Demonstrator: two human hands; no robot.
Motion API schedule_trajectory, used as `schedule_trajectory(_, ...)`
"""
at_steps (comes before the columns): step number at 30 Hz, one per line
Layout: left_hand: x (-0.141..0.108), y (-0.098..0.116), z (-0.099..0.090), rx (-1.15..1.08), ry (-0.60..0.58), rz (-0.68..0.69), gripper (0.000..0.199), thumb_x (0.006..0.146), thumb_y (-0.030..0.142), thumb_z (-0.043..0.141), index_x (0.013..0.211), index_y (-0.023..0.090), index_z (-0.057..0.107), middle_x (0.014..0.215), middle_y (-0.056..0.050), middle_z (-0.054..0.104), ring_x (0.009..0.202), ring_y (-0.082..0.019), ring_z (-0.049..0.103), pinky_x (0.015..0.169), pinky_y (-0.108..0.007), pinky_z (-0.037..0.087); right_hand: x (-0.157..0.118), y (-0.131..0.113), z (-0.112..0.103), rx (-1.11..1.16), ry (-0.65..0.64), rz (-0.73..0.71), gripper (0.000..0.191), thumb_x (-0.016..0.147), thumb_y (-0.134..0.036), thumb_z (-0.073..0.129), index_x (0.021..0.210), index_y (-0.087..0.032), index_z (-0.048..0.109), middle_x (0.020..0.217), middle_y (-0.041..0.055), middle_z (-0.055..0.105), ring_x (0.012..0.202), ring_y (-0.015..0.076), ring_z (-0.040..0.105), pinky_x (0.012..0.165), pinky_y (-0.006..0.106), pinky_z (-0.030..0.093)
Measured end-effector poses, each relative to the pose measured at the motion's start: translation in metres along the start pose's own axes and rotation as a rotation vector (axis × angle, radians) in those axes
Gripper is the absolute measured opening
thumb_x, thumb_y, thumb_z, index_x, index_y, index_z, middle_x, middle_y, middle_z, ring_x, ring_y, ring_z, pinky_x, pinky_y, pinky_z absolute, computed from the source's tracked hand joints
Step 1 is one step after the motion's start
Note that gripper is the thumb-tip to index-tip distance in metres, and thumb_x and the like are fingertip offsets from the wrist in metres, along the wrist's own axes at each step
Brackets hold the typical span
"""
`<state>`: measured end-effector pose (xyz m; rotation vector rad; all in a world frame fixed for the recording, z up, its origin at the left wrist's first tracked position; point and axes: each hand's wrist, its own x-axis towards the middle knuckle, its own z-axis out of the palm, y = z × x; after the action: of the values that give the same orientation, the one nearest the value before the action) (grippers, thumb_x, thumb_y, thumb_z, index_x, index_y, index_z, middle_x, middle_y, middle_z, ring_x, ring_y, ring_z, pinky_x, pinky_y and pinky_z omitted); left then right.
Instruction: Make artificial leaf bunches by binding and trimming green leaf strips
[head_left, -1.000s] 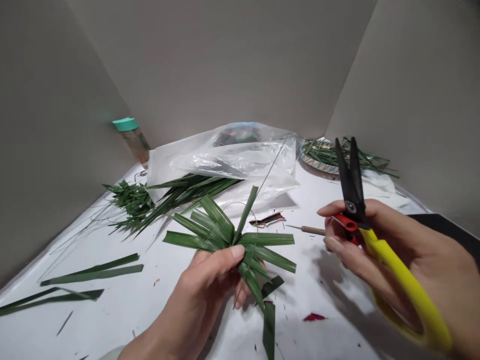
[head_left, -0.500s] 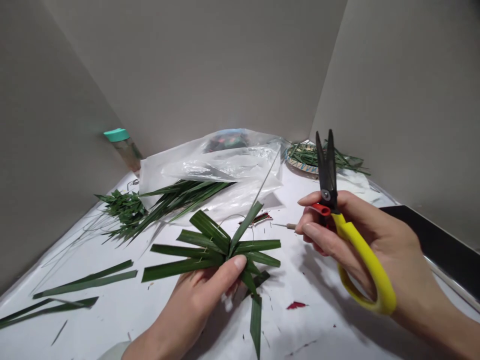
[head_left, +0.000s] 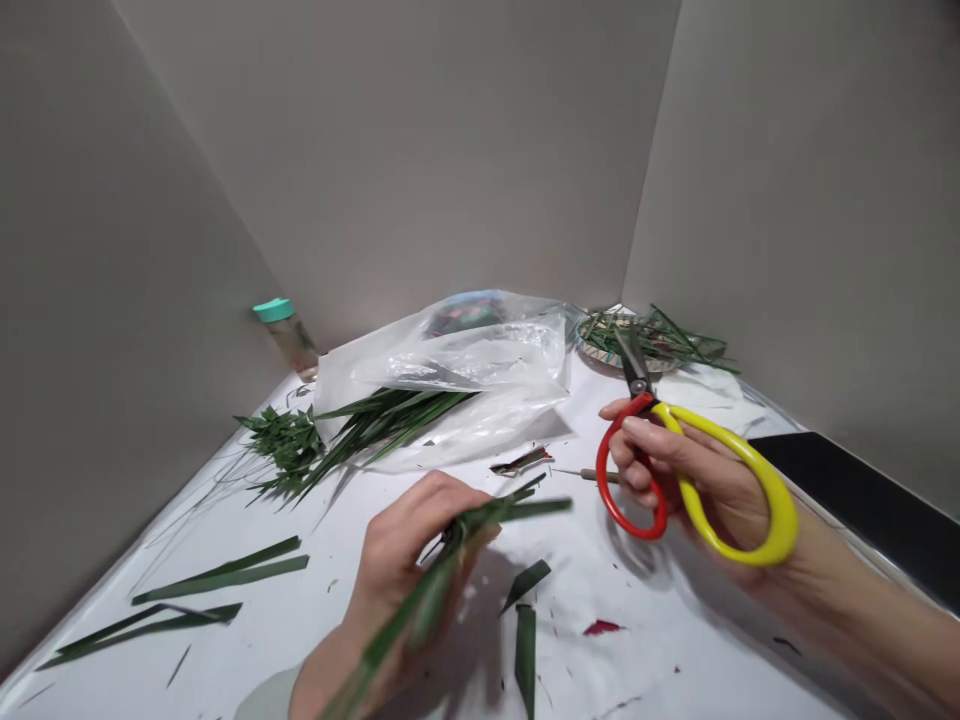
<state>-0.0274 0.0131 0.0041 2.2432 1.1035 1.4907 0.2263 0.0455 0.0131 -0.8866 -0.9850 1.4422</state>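
Observation:
My left hand is closed round a bundle of green leaf strips, which is turned edge-on and partly blurred by motion. Scissors with one red and one yellow handle are in my right hand, their dark blades pointing up and away. Beneath the hands, cut leaf pieces lie on the white table. Just left of the red handle is a thin tool with a metal point and a brownish handle.
A plastic bag lies behind long leaves and a leafy bunch. A bottle leans at back left. At back right stands a round tray of strips; a black panel lies at right.
The leaf bundle in my left hand has turned from a spread fan to edge-on. My right hand has tilted the scissors and the red handle now shows fully. The view has shifted slightly.

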Motion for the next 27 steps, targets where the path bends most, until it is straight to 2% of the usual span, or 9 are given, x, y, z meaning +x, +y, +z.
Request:
schedule_trajectory(2,0.004,0.000,-0.002,0.007,-0.016,0.137,0.017,0.089,0.032,0.069,0.099,0.024,0.080,0.080,-0.006,0.073,0.070,-0.019,0.065,0.060,-0.030,0.051,0.001,0.000,0.001,0.015,-0.026,0.031,0.042,0.071,-0.050,0.088,0.093,-0.021,0.067,0.065,-0.0041,0.061,0.050,0.0069,0.054,0.043,0.013,0.045)
schedule_trajectory(5,0.005,0.005,-0.007,0.139,-0.037,0.351,0.024,0.089,0.017,0.069,0.111,0.016,0.077,0.095,-0.011,0.071,0.086,-0.021,0.065,0.072,-0.033,0.052,-0.001,-0.001,0.005,0.001,-0.093,0.083,0.048,0.068,-0.052,0.089,0.092,-0.018,0.067,0.066,-0.0012,0.063,0.049,0.0084,0.054,0.041,0.016,0.045)
schedule_trajectory(8,0.003,0.008,-0.012,0.257,-0.060,0.513,0.028,0.089,0.006,0.063,0.114,0.010,0.074,0.106,-0.014,0.067,0.096,-0.022,0.062,0.079,-0.034,0.053,-0.008,-0.001,0.010,-0.047,-0.237,0.143,0.053,0.068,-0.056,0.087,0.095,-0.018,0.064,0.064,-0.0009,0.064,0.047,0.0098,0.054,0.040,0.018,0.044)
schedule_trajectory(11,0.000,0.010,-0.015,0.288,-0.126,0.527,0.029,0.090,0.005,0.061,0.116,0.011,0.073,0.112,-0.013,0.066,0.100,-0.022,0.060,0.084,-0.034,0.053,-0.017,0.002,0.013,-0.101,-0.419,0.209,0.046,0.077,-0.053,0.081,0.101,-0.019,0.061,0.066,-0.0016,0.065,0.046,0.0081,0.052,0.042,0.017,0.043)
schedule_trajectory(13,-0.001,0.012,-0.016,0.324,-0.176,0.499,0.028,0.093,0.008,0.059,0.117,0.012,0.073,0.114,-0.013,0.066,0.103,-0.022,0.060,0.089,-0.035,0.052,-0.023,0.004,0.014,-0.134,-0.479,0.245,0.038,0.080,-0.043,0.079,0.103,-0.020,0.061,0.069,-0.0014,0.066,0.049,0.0076,0.052,0.045,0.018,0.043)
schedule_trajectory(16,-0.003,0.015,-0.018,0.365,-0.195,0.472,0.027,0.097,0.012,0.056,0.119,0.013,0.072,0.117,-0.014,0.067,0.108,-0.023,0.060,0.095,-0.035,0.051,-0.030,0.006,0.019,-0.165,-0.466,0.261,0.034,0.076,-0.025,0.079,0.105,-0.022,0.060,0.070,-0.0046,0.065,0.050,0.0072,0.052,0.048,0.018,0.043)
schedule_trajectory(18,-0.003,0.017,-0.019,0.377,-0.200,0.470,0.026,0.097,0.012,0.057,0.119,0.014,0.071,0.119,-0.013,0.066,0.110,-0.022,0.060,0.096,-0.034,0.050,-0.031,0.007,0.022,-0.162,-0.429,0.267,0.037,0.074,-0.022,0.079,0.104,-0.023,0.058,0.068,-0.0068,0.062,0.049,0.0067,0.051,0.048,0.018,0.043)
schedule_trajectory(23,-0.007,0.020,-0.020,0.400,-0.214,0.476,0.032,0.095,0.007,0.057,0.122,0.016,0.071,0.124,-0.011,0.063,0.116,-0.022,0.058,0.101,-0.032,0.048,-0.030,0.005,0.026,-0.141,-0.327,0.192,0.040,0.074,-0.036,0.084,0.101,-0.022,0.059,0.072,-0.0062,0.059,0.054,0.0078,0.052,0.049,0.019,0.045)
schedule_trajectory(27,-0.013,0.024,-0.014,0.414,-0.075,0.419,0.029,0.097,0.012,0.058,0.120,0.021,0.074,0.122,-0.010,0.068,0.112,-0.025,0.063,0.096,-0.036,0.053,-0.031,0.007,0.023,-0.104,-0.375,0.219,0.036,0.077,-0.033,0.081,0.103,-0.023,0.058,0.075,-0.0051,0.061,0.054,0.0080,0.051,0.049,0.019,0.044)
